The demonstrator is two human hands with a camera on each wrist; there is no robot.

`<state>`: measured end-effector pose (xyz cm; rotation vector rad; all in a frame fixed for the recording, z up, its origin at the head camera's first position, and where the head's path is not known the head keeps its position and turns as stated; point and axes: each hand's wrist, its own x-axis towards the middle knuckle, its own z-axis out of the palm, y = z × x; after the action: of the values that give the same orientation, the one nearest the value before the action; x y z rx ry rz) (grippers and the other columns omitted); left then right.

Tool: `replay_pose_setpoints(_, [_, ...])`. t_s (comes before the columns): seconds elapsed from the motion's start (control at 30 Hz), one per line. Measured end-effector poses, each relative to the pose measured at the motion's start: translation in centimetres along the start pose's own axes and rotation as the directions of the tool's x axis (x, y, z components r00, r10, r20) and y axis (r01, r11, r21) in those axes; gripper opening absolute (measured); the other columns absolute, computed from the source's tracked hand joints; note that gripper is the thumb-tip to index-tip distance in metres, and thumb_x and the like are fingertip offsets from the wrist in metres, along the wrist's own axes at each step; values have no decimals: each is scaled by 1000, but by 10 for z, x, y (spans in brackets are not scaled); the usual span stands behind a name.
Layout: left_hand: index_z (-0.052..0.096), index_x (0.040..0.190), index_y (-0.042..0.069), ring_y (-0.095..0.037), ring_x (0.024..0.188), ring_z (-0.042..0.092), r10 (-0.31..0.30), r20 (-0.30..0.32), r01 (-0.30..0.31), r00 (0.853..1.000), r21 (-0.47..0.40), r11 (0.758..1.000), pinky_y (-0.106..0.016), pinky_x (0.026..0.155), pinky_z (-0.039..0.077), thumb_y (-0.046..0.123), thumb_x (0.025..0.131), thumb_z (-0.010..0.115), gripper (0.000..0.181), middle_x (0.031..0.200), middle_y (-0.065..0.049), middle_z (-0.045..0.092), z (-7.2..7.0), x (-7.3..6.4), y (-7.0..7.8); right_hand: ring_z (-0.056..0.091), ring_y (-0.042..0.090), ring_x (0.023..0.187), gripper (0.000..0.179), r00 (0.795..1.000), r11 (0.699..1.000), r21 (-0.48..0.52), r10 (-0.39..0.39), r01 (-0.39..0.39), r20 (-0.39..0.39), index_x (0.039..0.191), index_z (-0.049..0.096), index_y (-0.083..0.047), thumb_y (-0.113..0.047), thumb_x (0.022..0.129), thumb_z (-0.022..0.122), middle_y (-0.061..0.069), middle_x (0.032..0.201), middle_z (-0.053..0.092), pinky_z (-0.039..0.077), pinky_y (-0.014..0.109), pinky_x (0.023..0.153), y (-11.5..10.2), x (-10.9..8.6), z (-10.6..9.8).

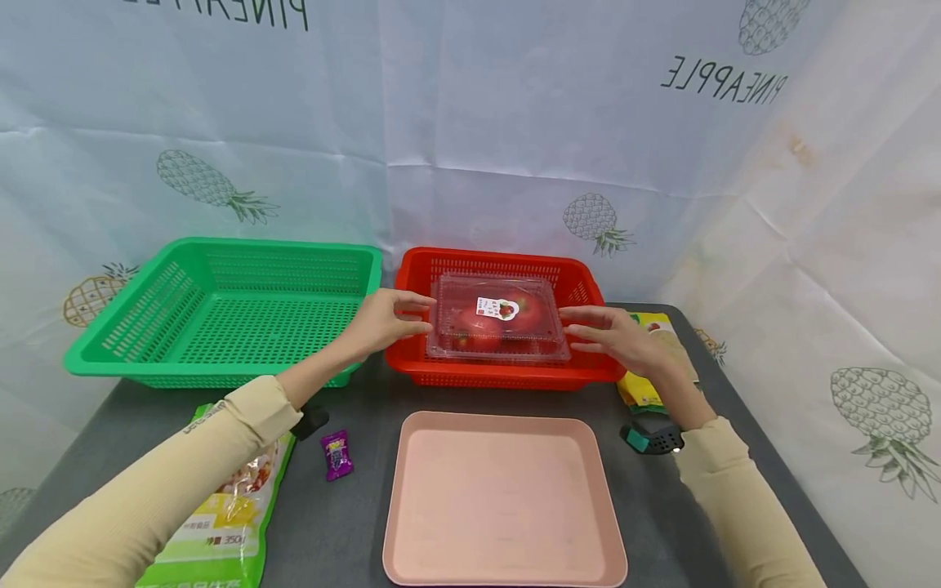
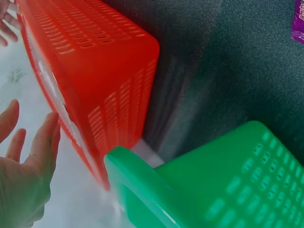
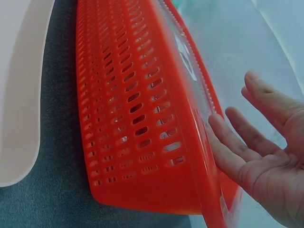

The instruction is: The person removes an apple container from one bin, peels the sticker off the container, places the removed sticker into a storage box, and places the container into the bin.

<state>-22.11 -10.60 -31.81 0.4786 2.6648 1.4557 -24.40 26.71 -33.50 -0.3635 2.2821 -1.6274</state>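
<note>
A clear plastic box of tomatoes with a white label on its lid sits inside the red basket. My left hand is at the box's left side, over the basket's left rim, its fingers extended and slightly bent. On the opposite side, my right hand reaches over the right rim with its fingers pointing at the box. Both hands appear to hold nothing; whether the fingertips touch the box is hard to tell. In the right wrist view, the fingers of the right hand are spread beside the basket rim.
The green basket stands left of the red one. In front lies a pink tray. A purple candy packet and a green food bag lie left of the tray. A yellow packet is beneath my right forearm, by the table's right edge.
</note>
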Motion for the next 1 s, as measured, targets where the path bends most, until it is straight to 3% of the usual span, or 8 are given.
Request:
replay_pose_setpoints(0.27, [58,128,-1,-36,106,60,-101,25,102,995,-49,994,-43,84,53,6,89,68,42,128,-25,56,6,9,2,46,44,125,51,998,998,-34,48,-49,-41,138,47,2,-14,92,64,24,142,41,42,54,94,0,8,0])
replay_pose_setpoints(0.5, [56,130,-2,-38,115,54,-182,40,184,983,-60,981,-42,87,51,8,89,67,43,132,-27,52,11,15,3,44,40,128,52,986,987,-9,158,-159,-61,140,45,0,-16,94,61,22,144,39,42,48,97,-4,16,0])
replay_pose_setpoints(0.77, [53,135,3,-37,118,48,-304,72,311,950,-121,943,-46,93,47,8,88,68,50,138,-24,45,24,24,1,36,38,133,57,972,972,43,232,-230,-45,144,38,-1,-17,95,60,20,148,33,35,44,105,-8,25,6])
replay_pose_setpoints(1.0, [51,137,3,-33,119,46,-318,58,321,946,-57,945,-40,90,50,9,87,70,54,138,-21,47,40,32,1,31,36,133,59,955,955,54,295,-292,-43,146,37,-6,-14,93,62,18,150,29,39,46,103,-4,30,10])
